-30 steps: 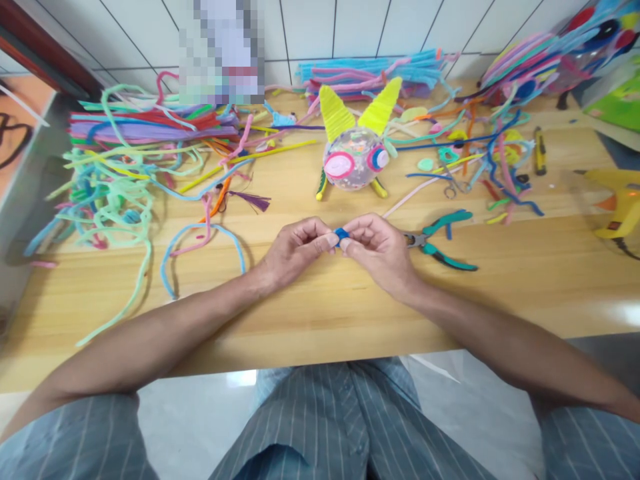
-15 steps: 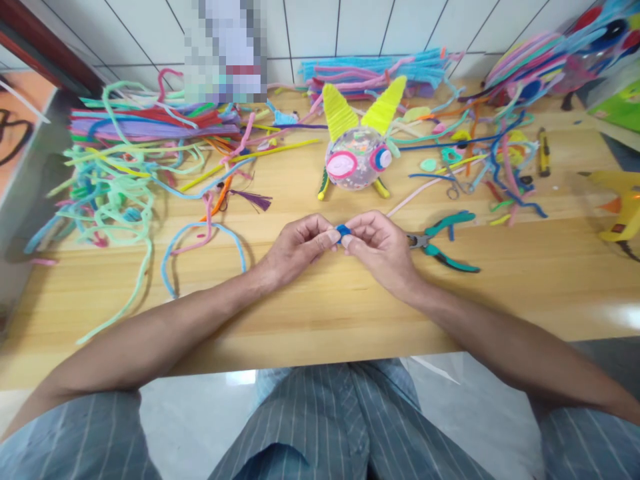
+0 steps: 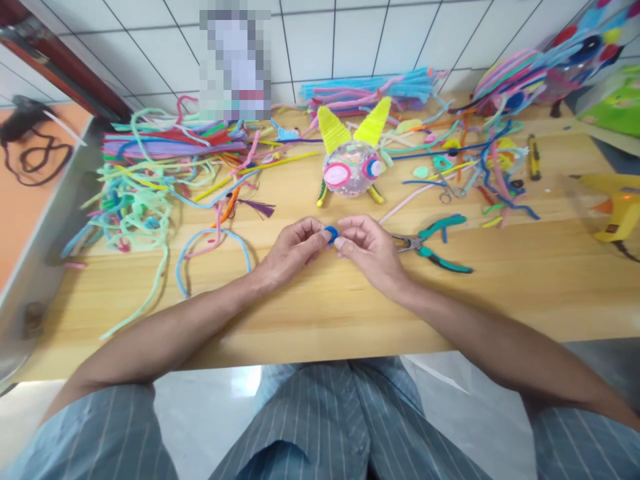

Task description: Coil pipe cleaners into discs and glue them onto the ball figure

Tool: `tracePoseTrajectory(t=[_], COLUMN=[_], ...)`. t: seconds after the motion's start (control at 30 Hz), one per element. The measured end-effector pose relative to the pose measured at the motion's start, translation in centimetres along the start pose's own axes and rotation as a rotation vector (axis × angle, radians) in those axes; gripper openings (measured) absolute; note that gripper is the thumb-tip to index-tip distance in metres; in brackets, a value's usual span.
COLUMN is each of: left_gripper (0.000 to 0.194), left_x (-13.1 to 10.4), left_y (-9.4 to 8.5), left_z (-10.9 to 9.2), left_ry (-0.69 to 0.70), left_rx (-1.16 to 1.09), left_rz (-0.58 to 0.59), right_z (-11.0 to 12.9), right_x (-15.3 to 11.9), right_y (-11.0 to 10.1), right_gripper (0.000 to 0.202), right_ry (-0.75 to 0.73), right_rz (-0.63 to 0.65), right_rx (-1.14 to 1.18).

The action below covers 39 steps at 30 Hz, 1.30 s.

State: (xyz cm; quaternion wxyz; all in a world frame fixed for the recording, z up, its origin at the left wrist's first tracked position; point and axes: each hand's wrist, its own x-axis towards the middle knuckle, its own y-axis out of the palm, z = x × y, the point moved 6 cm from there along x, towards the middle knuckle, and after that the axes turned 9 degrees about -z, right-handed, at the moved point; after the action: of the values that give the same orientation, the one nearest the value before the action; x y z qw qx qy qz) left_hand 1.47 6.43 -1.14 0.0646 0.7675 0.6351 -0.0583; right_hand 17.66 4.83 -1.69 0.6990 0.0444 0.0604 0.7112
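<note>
The left hand [image 3: 296,249] pinches a small, round blue disc [image 3: 332,235]; the right hand's [image 3: 373,250] grip is unclear.

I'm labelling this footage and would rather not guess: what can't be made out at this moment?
All in the head view:
Small blue disc: its underside, hidden by the fingers of the left hand and right hand.
Green-handled pliers: their tips, covered by the right hand.
Yellow glue gun: where its cable ends, cut off by the right edge.
Patch by the wall: its contents, masked by pixelation.
</note>
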Motion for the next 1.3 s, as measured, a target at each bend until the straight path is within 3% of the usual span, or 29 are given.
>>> tracePoseTrajectory(t=[0.17, 0.3, 0.37, 0.53, 0.7, 0.87, 1.0, 1.13, 1.3], left_gripper=[0.026, 0.023, 0.023, 0.018, 0.025, 0.044, 0.035, 0.023, 0.034], left_x=[1.0, 1.4, 1.1, -0.4, -2.2, -1.9, -0.5, -0.1, -1.0], left_y=[-1.9, -3.0, -3.7, -5.5, -3.7, -0.6, -0.3, -1.1, -1.8], left_z=[-2.0, -2.5, -2.9, -4.6, -3.1, -1.9, -1.8, -2.0, -2.2], left_ry=[-0.034, -0.061, -0.004, 0.250, 0.388, 0.579, 0.616, 0.549, 0.548], left_rx=[0.129, 0.426, 0.617, 0.901, 1.041, 1.099, 1.106, 1.176, 1.202], left_rz=[-0.122, -0.049, -0.039, -0.169, -0.133, 0.114, 0.261, 0.197, 0.032], right_z=[0.3, 0.5, 0.6, 1.0, 1.3, 1.5, 1.6, 1.7, 1.6], right_x=[0.3, 0.2, -0.1, -0.6, -0.5, 0.1, 0.1, 0.0, -0.1], right_y=[-0.8, -0.9, -0.8, -0.7, -1.1, -1.7, -1.6, -1.6, -1.4], right_gripper=[0.034, 0.033, 0.034, 0.039, 0.048, 0.050, 0.047, 0.046, 0.044], right_ry=[-0.006, -0.001, 0.006, -0.003, -0.044, -0.092, -0.113, -0.120, -0.120], right_rz=[-0.102, -0.088, -0.075, -0.072, -0.130, -0.174, -0.140, -0.132, -0.116], right_rx=[-0.012, -0.031, -0.038, -0.058, -0.008, -0.025, -0.048, -0.065, -0.092])
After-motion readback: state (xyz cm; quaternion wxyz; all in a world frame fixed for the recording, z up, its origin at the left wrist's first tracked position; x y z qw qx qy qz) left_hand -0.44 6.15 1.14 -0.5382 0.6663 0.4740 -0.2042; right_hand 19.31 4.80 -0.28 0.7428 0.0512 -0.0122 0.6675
